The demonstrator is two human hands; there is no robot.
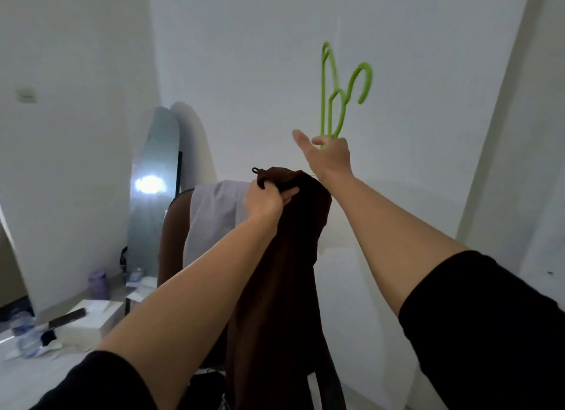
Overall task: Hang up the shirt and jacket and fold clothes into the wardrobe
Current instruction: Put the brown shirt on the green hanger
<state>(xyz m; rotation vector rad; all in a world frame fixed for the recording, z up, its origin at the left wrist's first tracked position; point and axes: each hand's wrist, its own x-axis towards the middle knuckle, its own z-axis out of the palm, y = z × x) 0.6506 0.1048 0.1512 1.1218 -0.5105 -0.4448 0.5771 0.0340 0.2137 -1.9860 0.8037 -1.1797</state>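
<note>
My left hand (265, 201) grips the top edge of a dark brown garment (284, 275), which hangs straight down from it in front of me. My right hand (328, 155) is raised above and to the right of it, fingers curled round the lower part of a bright green plastic hanger (336, 100). The hanger stands upright with its hook at the top right, blurred against the white wall. A pale lilac garment (214, 220) is draped over the back of a brown chair (171, 226) just behind the brown one.
An oval mirror (156, 177) leans against the wall at the left, reflecting a bright light. Below it a white table (91, 315) holds a black phone, a purple bottle (98, 282), papers and small clutter. White walls fill the rest.
</note>
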